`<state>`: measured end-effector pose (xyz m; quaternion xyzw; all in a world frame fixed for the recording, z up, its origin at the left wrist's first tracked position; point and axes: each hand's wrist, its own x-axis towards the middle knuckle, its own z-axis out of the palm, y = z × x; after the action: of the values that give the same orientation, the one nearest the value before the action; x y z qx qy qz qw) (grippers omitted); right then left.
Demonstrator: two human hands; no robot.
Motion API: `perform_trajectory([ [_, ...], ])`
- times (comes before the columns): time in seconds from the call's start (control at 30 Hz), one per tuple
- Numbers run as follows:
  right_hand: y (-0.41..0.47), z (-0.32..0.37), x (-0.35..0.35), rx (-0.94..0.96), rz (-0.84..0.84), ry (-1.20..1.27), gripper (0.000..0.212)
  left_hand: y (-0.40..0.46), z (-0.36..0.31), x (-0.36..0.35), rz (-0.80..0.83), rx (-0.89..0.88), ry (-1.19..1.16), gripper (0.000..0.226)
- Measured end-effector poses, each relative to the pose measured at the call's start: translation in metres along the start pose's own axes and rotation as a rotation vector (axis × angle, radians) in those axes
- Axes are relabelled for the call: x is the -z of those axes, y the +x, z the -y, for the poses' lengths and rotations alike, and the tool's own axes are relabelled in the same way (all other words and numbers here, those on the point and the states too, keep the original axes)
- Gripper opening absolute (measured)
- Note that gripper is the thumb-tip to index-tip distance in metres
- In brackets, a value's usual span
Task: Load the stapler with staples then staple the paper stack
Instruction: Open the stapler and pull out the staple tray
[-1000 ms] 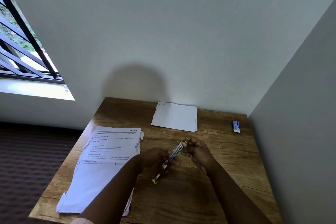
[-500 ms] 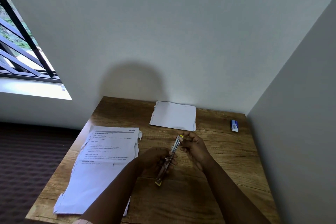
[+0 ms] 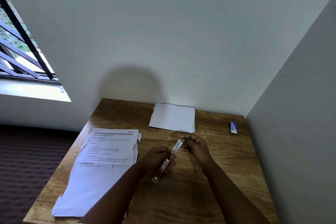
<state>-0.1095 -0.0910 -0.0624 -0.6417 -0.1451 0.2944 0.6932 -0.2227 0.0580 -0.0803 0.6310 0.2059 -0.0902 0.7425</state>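
Observation:
A slim metal stapler (image 3: 164,166) with a yellow end lies opened out flat above the wooden table (image 3: 218,178). My left hand (image 3: 156,158) grips its lower half. My right hand (image 3: 195,146) pinches the far end of the stapler's upper arm (image 3: 177,145); whether staples are in those fingers I cannot tell. A printed paper stack (image 3: 101,165) lies on the table's left side. A small blue and white staple box (image 3: 233,127) sits at the far right by the wall.
A smaller white paper stack (image 3: 172,117) lies at the back of the table against the wall. A wall closes the table's right side. A barred window (image 3: 20,51) is at the left, dark carpet (image 3: 27,160) below it.
The stapler has turned slightly steeper and its far end has moved a little toward the back of the table. Both hands keep their hold.

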Motion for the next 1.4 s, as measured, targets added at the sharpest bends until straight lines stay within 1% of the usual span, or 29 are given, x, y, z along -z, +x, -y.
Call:
perform_trajectory([
  [0.13,-0.001,0.002,-0.003,0.031,0.004,0.085,0.018,-0.002,0.0,-0.002,0.002,-0.132,0.018,0.02],
  [0.3,0.003,0.003,-0.01,-0.021,0.019,0.125,0.021,-0.002,0.001,-0.009,0.008,-0.14,0.048,0.02],
  [0.4,0.003,0.001,-0.009,-0.127,0.025,0.1,0.023,0.0,0.007,-0.009,-0.024,-0.124,0.138,0.014],
  [0.47,0.003,-0.002,-0.009,-0.161,0.023,0.117,0.028,0.003,0.01,-0.01,-0.048,-0.113,0.168,0.012],
  [0.6,-0.003,-0.004,-0.013,-0.148,-0.061,0.082,0.032,0.004,0.011,-0.014,-0.065,-0.092,0.17,0.013],
  [0.73,-0.007,0.0,-0.017,-0.088,-0.145,0.051,0.037,0.002,0.005,-0.019,-0.055,-0.087,0.108,0.013],
  [0.87,-0.01,0.001,-0.014,-0.05,-0.16,0.013,0.029,-0.001,0.002,-0.022,-0.054,-0.075,0.135,0.023],
  [0.93,-0.011,0.0,-0.016,-0.044,-0.175,0.018,0.027,0.0,0.004,-0.023,-0.065,-0.078,0.155,0.025],
  [1.03,-0.013,-0.003,-0.019,-0.043,-0.206,0.014,0.027,0.002,0.01,-0.021,-0.08,-0.1,0.17,0.022],
  [1.2,-0.013,-0.003,-0.026,-0.018,-0.233,-0.022,0.026,0.002,0.015,-0.016,-0.125,-0.177,0.232,0.011],
  [1.3,-0.013,-0.004,-0.029,-0.005,-0.246,-0.052,0.022,0.002,0.016,-0.016,-0.136,-0.191,0.257,0.01],
  [1.4,-0.013,-0.002,-0.026,-0.021,-0.215,-0.059,0.014,0.002,0.018,-0.016,-0.148,-0.179,0.27,0.013],
])
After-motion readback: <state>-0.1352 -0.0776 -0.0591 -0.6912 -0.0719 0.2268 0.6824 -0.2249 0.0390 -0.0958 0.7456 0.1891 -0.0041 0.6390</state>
